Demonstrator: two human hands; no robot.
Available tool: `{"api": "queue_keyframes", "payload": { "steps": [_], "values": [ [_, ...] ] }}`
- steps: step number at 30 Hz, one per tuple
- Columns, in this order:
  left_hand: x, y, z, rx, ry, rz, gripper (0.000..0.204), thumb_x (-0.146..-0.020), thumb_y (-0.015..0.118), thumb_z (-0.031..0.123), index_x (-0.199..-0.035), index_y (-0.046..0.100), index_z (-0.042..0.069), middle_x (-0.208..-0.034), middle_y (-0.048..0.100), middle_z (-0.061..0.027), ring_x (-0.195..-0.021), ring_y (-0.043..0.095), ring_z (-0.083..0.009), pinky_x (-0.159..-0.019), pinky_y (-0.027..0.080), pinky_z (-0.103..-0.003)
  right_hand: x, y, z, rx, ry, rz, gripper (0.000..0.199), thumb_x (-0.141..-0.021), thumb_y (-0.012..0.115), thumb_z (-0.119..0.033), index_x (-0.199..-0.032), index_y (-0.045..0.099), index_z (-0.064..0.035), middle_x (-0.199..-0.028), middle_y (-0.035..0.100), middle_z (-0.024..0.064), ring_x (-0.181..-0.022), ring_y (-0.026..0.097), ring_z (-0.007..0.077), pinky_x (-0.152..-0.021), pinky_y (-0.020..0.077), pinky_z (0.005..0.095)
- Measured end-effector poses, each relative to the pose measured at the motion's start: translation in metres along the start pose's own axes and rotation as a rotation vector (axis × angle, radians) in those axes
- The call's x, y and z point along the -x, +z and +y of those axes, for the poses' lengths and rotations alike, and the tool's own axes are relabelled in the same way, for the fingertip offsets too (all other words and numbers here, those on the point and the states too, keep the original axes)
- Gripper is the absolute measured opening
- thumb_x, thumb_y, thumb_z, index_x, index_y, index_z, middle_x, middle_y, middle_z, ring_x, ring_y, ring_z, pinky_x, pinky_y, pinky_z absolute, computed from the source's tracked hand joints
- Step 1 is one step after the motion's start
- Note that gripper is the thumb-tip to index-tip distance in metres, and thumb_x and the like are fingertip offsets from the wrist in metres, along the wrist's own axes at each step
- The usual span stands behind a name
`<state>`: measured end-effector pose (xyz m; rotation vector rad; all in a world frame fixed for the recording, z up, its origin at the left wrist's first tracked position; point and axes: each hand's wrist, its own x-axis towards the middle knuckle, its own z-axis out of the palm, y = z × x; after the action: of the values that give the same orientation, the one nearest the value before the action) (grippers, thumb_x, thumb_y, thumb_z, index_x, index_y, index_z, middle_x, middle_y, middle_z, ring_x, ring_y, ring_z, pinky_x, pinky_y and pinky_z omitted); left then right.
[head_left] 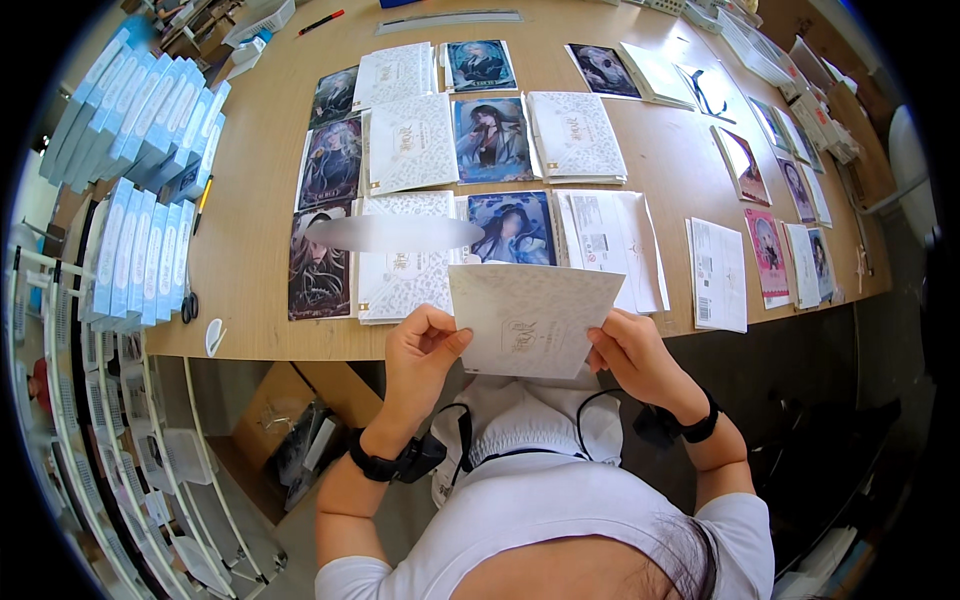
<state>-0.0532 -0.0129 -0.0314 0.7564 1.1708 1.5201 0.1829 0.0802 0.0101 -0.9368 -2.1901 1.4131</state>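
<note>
- Wooden desk [250, 230] carries rows of illustrated cards [505, 228] and white patterned envelopes [412, 143], already laid out.
- Left hand [422, 350] and right hand [632, 352] both pinch one white envelope [530, 318] above the near edge, not yet placed.

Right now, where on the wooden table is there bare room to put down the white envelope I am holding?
Bare wood lies between the blue boxes and the dark picture cards, and between the white sheets and the barcode sheet. The middle grid is packed, and so is the right edge of the table.
</note>
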Motion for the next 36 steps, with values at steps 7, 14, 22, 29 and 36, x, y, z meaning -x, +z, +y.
{"api": "queue_keyframes", "payload": {
  "steps": [7, 14, 22, 29, 36],
  "values": [
    [-0.001, -0.002, 0.0, -0.086, 0.039, -0.016, 0.011, -0.083, 0.059, -0.004, -0.081, 0.051, 0.004, -0.076, 0.049, 0.0041, -0.071, 0.045, -0.0016, -0.065, 0.036, -0.016, 0.0, 0.0, -0.001, -0.04, -0.02, -0.008, 0.015, -0.09, 0.047, -0.003, -0.077, 0.042, 0.0022, -0.067, 0.048, 0.0111, -0.054, 0.054, 0.0205, -0.051, 0.0411, 0.03],
    [0.001, -0.003, 0.002, -0.166, -0.011, -0.089, 0.015, -0.083, 0.06, -0.002, -0.096, 0.052, 0.003, -0.086, 0.056, 0.001, -0.075, 0.049, -0.0041, -0.069, 0.04, -0.018, 0.0, -0.002, 0.005, 0.072, -0.149, -0.004, 0.01, -0.086, 0.053, -0.004, -0.083, 0.045, 0.0015, -0.07, 0.047, 0.0129, -0.059, 0.05, 0.0268, -0.054, 0.04, 0.0338],
    [0.0, -0.006, -0.006, -0.206, -0.056, -0.08, 0.03, -0.08, 0.062, -0.004, -0.107, 0.05, 0.002, -0.092, 0.059, -0.0029, -0.077, 0.05, -0.0056, -0.071, 0.041, -0.019, 0.003, 0.0, 0.005, 0.034, -0.054, -0.038, 0.015, -0.08, 0.061, -0.003, -0.084, 0.046, 0.0014, -0.068, 0.045, 0.0132, -0.059, 0.046, 0.0284, -0.054, 0.0387, 0.0348],
    [0.001, 0.008, -0.002, -0.024, -0.073, -0.028, 0.035, -0.081, 0.061, -0.003, -0.11, 0.044, 0.004, -0.089, 0.06, -0.0028, -0.077, 0.05, -0.0052, -0.073, 0.04, -0.019, 0.003, 0.003, 0.009, 0.023, -0.09, 0.003, 0.019, -0.079, 0.062, -0.001, -0.081, 0.044, 0.0007, -0.065, 0.043, 0.0124, -0.055, 0.043, 0.0272, -0.051, 0.0367, 0.0336],
    [0.001, -0.009, -0.009, -0.112, -0.112, -0.113, 0.017, -0.08, 0.064, 0.0, -0.094, 0.055, 0.003, -0.088, 0.059, -0.0009, -0.081, 0.053, -0.0075, -0.077, 0.043, -0.023, 0.004, -0.002, 0.011, -0.031, -0.041, 0.017, 0.02, -0.08, 0.063, -0.002, -0.08, 0.043, 0.0009, -0.064, 0.044, 0.0091, -0.053, 0.04, 0.0191, -0.049, 0.0353, 0.0283]
  ]
}}
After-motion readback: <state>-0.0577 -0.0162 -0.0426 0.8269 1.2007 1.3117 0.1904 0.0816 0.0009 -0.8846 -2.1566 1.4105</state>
